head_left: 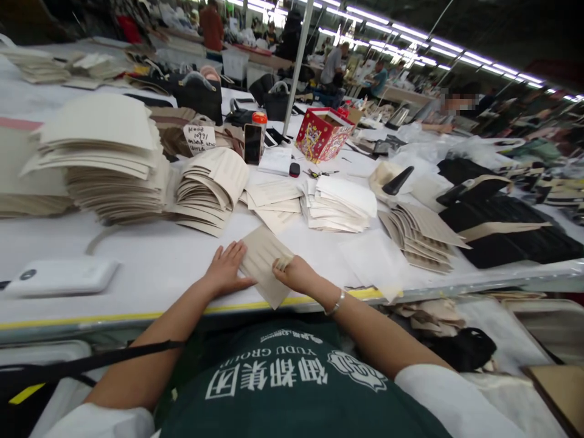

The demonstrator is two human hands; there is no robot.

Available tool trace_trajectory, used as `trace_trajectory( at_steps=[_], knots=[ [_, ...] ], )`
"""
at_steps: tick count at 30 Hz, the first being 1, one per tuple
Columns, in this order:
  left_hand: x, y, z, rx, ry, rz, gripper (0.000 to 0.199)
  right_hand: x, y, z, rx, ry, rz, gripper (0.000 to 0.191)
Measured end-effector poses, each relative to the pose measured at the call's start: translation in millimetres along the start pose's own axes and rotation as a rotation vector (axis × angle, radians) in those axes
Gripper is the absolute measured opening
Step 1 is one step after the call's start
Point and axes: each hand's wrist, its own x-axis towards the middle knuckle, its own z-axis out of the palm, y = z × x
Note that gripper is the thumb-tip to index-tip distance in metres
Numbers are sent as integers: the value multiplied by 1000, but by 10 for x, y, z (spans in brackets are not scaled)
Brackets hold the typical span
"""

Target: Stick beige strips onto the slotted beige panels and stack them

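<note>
A beige flat panel (263,258) with faint parallel lines lies at a slant on the white table, near its front edge. My left hand (227,271) rests flat with fingers stretched out, its fingertips and thumb at the panel's left edge. My right hand (295,275) is closed over the panel's right side. A small pale, ridged bit shows at its fingers, too small to name. Just behind the panel lie loose beige panels (278,198) and a stack of white sheets (340,204). A curved stack of lined beige panels (212,185) stands behind my left hand.
Tall beige stacks (104,152) stand at the left, behind a white device (61,277). A red patterned box (323,135), a phone (252,144) and an orange-lidded container (259,121) stand farther back. Black pieces (511,231) lie right. Other people work in the background.
</note>
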Motion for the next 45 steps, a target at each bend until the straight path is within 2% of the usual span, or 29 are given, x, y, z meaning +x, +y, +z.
trace_trajectory(
  at_steps=[3, 5, 7, 9, 11, 13, 15, 17, 19, 21, 23, 25, 28, 30, 31, 33, 38, 40, 42, 45],
  knots=[
    [-8, 3, -11, -15, 10, 1, 98, 514, -225, 27, -32, 68, -65, 20],
    [-11, -3, -6, -20, 17, 5, 99, 649, -287, 22, -54, 82, -83, 22],
    [-12, -7, 7, -20, 18, 5, 99, 528, -227, -2, -72, 47, -99, 22],
    [-11, -4, 18, -16, 15, 3, 99, 228, -88, -41, -35, -40, -77, 18],
    [-8, 6, 20, -12, 9, 3, 98, -70, 45, -84, 90, -188, -5, 12],
    [-7, 17, 10, -11, -2, 1, 98, -184, 95, -111, 253, -291, 92, 12],
    [-6, 22, -11, -11, -18, 1, 99, -38, 33, -106, 354, -264, 145, 15],
    [-4, 17, -34, -16, -39, 9, 101, 293, -115, -63, 346, -149, 134, 18],
    [2, 0, -53, -26, -48, 15, 103, 629, -276, 4, 269, -52, 65, 20],
    [9, -21, -62, -34, -40, 11, 104, 792, -357, 70, 176, 19, -32, 20],
    [18, -40, -62, -37, -33, 2, 102, 693, -315, 107, 80, 38, -114, 20],
    [25, -48, -59, -36, -41, 0, 99, 369, -183, 99, 22, 0, -142, 18],
    [29, -45, -55, -36, -64, 7, 96, -209, 18, 29, 61, -63, -109, 17],
    [34, -42, -45, -35, -71, 14, 96, -407, 80, -11, 123, -94, -86, 17],
    [38, -42, -37, -34, -69, 16, 96, -414, 84, -17, 146, -104, -76, 18],
    [47, -45, -14, -34, -57, 15, 96, -253, 44, 6, 167, -86, -74, 17],
    [40, -48, 0, -75, -33, 13, 98, 523, -220, 186, 138, 112, -178, 16],
    [23, -39, -29, -98, -27, 14, 100, 695, -304, 231, 138, 134, -205, 18],
    [6, -27, -62, -104, -35, 7, 99, 712, -326, 227, 159, 115, -235, 19],
    [-3, -12, -89, -88, -63, -10, 97, 458, -227, 137, 209, 21, -207, 16]
  ],
)
